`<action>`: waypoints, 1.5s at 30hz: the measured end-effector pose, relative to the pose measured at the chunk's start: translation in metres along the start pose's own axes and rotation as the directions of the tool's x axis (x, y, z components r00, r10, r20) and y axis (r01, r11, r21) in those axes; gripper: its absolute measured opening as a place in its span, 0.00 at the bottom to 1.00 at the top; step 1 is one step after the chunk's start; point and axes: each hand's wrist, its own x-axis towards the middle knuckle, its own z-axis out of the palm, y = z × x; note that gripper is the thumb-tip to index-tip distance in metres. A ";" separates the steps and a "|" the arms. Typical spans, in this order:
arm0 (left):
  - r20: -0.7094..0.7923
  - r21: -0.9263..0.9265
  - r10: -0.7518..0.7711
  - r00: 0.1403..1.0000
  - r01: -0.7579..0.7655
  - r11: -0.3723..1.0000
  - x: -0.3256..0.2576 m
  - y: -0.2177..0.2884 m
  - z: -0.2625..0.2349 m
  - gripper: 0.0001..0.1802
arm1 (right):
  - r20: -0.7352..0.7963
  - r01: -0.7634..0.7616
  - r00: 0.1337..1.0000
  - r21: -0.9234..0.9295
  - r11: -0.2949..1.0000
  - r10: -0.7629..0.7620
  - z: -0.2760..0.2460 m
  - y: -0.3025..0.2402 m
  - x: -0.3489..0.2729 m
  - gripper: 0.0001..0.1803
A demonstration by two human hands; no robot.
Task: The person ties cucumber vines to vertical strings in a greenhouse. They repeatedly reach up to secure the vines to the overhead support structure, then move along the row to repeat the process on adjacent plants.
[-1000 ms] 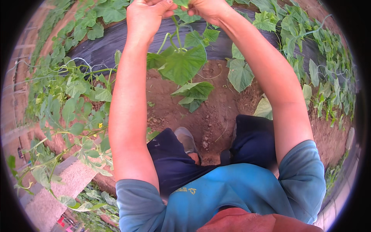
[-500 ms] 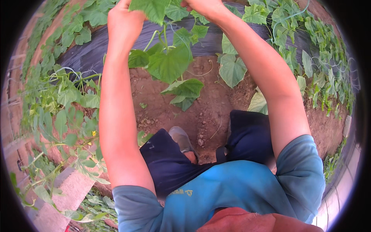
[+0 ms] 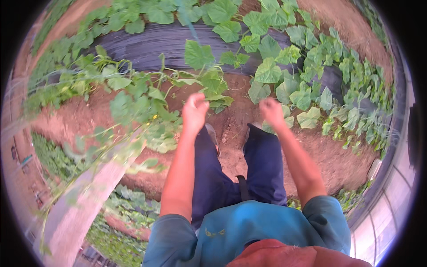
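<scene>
My left hand (image 3: 195,112) is raised in front of my body with its fingers curled in; whether anything lies between them is hidden. Right behind it, broad green leaves of a climbing vine (image 3: 212,82) stand above the soil, and I cannot tell if the hand touches them. My right hand (image 3: 272,110) hangs level with it on the other side, blurred, its fingers seemingly bent. Nearest to that hand are the lobed leaves of another plant (image 3: 259,91). A thin bluish string (image 3: 189,22) runs down from the top toward the middle vine.
Black plastic film (image 3: 155,46) covers the raised bed ahead, with leafy vines along it. Bare reddish soil (image 3: 233,89) lies around my shoes. A pale slanting beam or ledge (image 3: 89,200) stands at the left, leafy stems across it. Pale panels (image 3: 382,209) line the right side.
I have straightened up from a crouch, so more of the bed shows. Both hands have come down and back from the top edge, away from the large leaf the left hand was at.
</scene>
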 end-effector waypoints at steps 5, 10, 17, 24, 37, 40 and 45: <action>0.075 -0.048 -0.224 0.972 0.228 0.972 -0.165 0.011 -0.032 0.17 | 0.218 -0.087 0.973 0.023 0.996 0.080 -0.039 -0.027 -0.181 0.10; 0.123 -0.050 -0.268 0.955 0.276 0.960 -0.263 0.072 -0.063 0.15 | 0.469 0.099 0.883 -0.174 0.980 -0.006 -0.093 -0.134 -0.249 0.14; 0.064 -0.119 -0.275 0.959 0.281 0.952 -0.298 0.128 -0.095 0.16 | 0.445 0.418 0.856 -0.292 0.860 -0.264 -0.143 -0.209 -0.213 0.14; 0.015 -0.169 -0.232 0.973 0.232 0.958 -0.300 0.147 -0.122 0.17 | 0.330 0.428 0.874 -0.171 0.888 -0.358 -0.151 -0.237 -0.182 0.13; -0.175 -0.363 0.271 0.947 -0.318 0.876 -0.216 0.349 -0.215 0.20 | 0.324 0.662 0.681 0.113 0.741 -0.657 -0.159 -0.507 -0.232 0.16; -0.345 -0.223 0.480 0.806 -0.567 0.793 -0.219 0.432 -0.261 0.22 | 0.304 0.759 0.568 0.166 0.630 -0.765 -0.172 -0.565 -0.256 0.15; -0.512 -0.216 0.630 0.584 -0.797 0.564 -0.241 0.559 -0.320 0.31 | 0.261 0.857 0.429 0.186 0.481 -0.865 -0.188 -0.619 -0.286 0.15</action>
